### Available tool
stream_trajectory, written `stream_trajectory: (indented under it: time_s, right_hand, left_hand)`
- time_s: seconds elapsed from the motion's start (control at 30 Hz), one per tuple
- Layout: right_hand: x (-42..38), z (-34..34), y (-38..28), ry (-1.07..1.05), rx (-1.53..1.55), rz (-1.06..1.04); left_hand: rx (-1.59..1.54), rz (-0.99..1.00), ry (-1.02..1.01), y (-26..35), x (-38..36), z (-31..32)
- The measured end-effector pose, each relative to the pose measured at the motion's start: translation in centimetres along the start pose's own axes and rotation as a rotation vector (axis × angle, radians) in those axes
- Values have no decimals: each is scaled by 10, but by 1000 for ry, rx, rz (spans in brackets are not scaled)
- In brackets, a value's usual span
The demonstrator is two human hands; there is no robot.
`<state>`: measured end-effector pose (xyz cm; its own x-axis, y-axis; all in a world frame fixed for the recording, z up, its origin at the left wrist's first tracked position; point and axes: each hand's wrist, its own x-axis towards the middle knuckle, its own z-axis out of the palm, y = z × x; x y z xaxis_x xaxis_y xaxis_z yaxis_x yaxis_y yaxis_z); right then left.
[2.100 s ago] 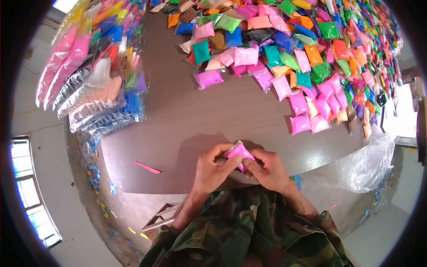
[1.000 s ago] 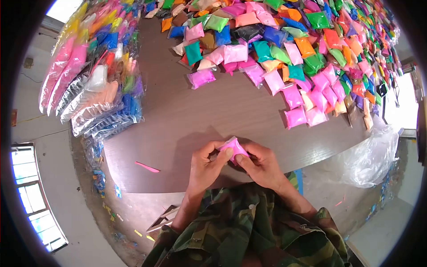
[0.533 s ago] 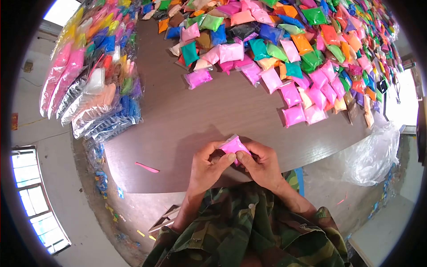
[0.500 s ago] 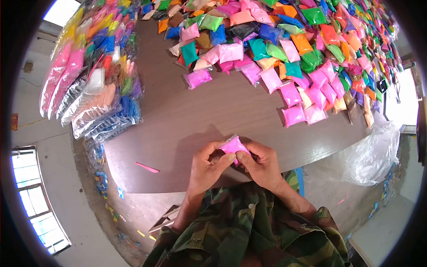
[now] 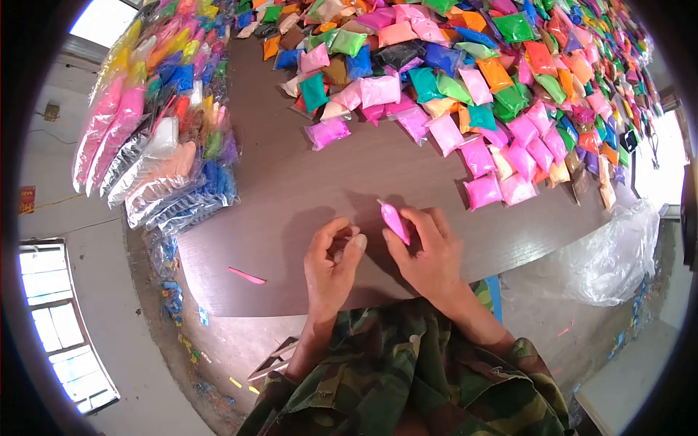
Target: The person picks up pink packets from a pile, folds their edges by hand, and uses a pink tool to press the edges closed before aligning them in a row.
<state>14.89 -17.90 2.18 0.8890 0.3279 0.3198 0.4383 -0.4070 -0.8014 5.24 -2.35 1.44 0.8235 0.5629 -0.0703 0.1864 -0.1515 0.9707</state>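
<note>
Pinched between thumb and fingers of my right hand (image 5: 430,251) is a small pink clear-wrapped packet (image 5: 394,221), turned nearly edge-on above the brown table (image 5: 283,182). My left hand (image 5: 333,261) hovers just to the left, apart from the packet. Its fingers are loosely curled with the thumb near the index fingertip, and I see nothing held in it. A thin pink strip (image 5: 246,275) lies on the tabletop left of my hands. Beyond my hands, several loose pink packets (image 5: 483,191) form the near edge of a large multicoloured pile.
Clear bags filled with coloured packets (image 5: 156,160) are stacked at the table's left side. The multicoloured pile (image 5: 465,73) covers the far and right parts. A crumpled clear plastic bag (image 5: 614,254) hangs by the right edge. Small scraps (image 5: 172,298) litter the floor at left.
My left hand has let go of the pink packet and moved slightly away to the left. The packet, now only in my right hand, has turned from face-on to edge-on.
</note>
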Motion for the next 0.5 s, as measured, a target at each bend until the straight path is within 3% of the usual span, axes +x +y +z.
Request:
stream_trajectory:
  time_s: [0.13, 0.27, 0.4, 0.5]
  right_hand:
    - [6, 10, 4, -72, -231, -189]
    - [-8, 10, -3, -164, -140, -274]
    - [-19, 10, 7, -206, 57, -222]
    - [-20, 6, 10, -203, 73, -228]
  left_hand:
    - [90, 6, 59, 0, -3, -6]
    - [306, 158, 124, 5, -3, -9]
    - [566, 414, 161, 16, 15, -5]
    - [640, 484, 109, 33, 40, 7]
